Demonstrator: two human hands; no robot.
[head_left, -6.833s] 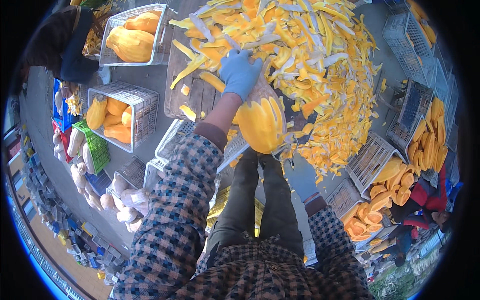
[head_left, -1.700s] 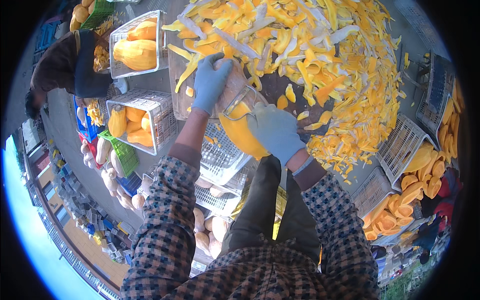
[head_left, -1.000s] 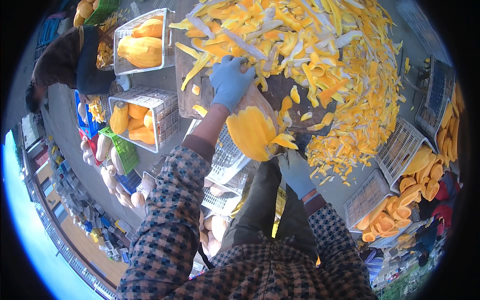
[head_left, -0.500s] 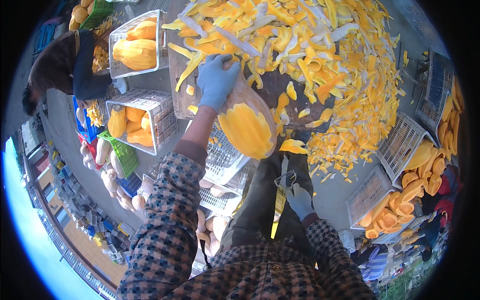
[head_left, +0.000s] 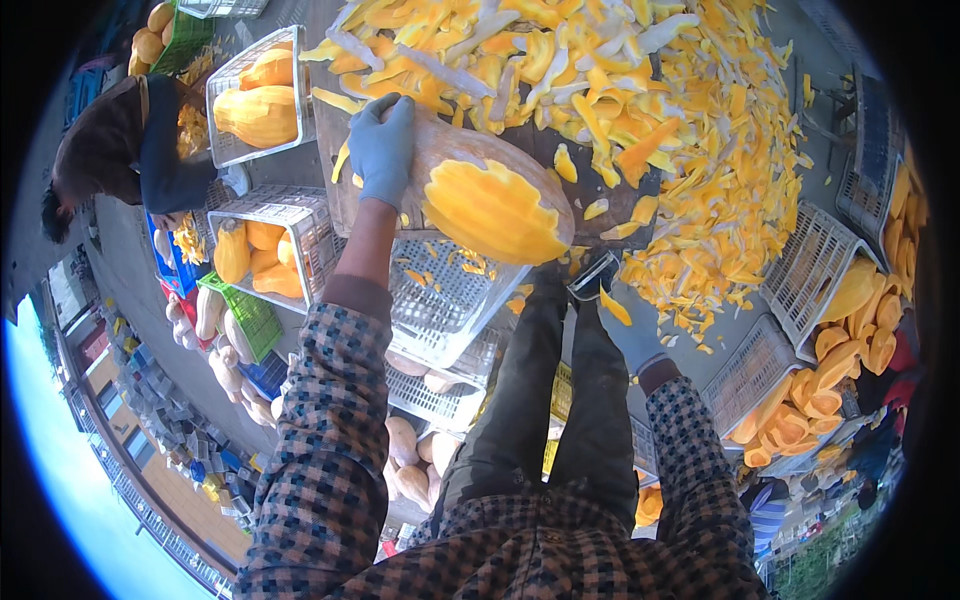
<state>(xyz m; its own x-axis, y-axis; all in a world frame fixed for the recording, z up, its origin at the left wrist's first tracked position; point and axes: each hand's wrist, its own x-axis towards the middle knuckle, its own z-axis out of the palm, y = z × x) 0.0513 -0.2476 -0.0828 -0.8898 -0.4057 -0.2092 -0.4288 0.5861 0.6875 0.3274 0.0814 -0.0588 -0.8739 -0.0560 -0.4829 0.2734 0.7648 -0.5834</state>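
The left hand grasps one end of the squash, which is positioned over the near edge of the board, pared patch facing up. The right hand, blurred, appears to grip the peeler just beside the opposite end. Peelings cover the board's far side; a crate stands below the near edge

A long, partly peeled orange squash lies at the near edge of the brown wooden counter, with a heap of thin yellow-orange peelings beyond and right of it. Left of the counter, two rectangular white plastic crates — one beyond the other — hold plump peeled orange squashes.
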